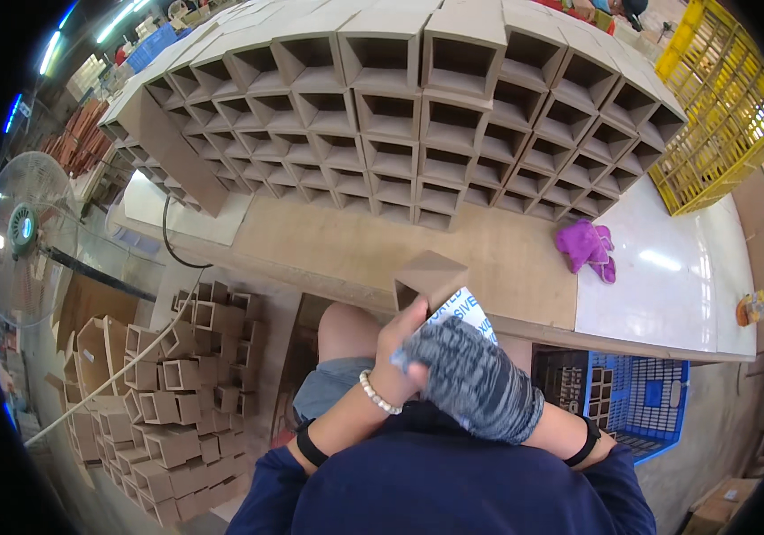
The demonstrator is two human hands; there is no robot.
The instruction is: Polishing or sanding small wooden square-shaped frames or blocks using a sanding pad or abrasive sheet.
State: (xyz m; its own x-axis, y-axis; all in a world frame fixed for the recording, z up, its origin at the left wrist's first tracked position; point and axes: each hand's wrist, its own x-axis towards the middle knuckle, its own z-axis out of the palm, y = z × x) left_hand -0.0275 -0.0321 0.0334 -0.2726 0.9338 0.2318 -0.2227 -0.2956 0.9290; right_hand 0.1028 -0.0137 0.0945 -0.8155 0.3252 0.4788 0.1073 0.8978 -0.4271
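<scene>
Two hands came together above the lap, around an open-ended cardboard box [443,269] at the near edge of a wooden table [311,241]. The bare left hand [390,345], with a beaded bracelet at its wrist, had its fingers closed on the box's near side. The right hand [471,370], in a grey knitted glove, overlapped the left and lay against a white sheet [474,312] with blue print; its fingers were bent, but whether they pinched the sheet I could not tell. Behind the box stood a wide stack of similar boxes [464,27]; a purple cloth [578,241] lay to its right, and more boxes [172,446] were piled at lower left.
</scene>
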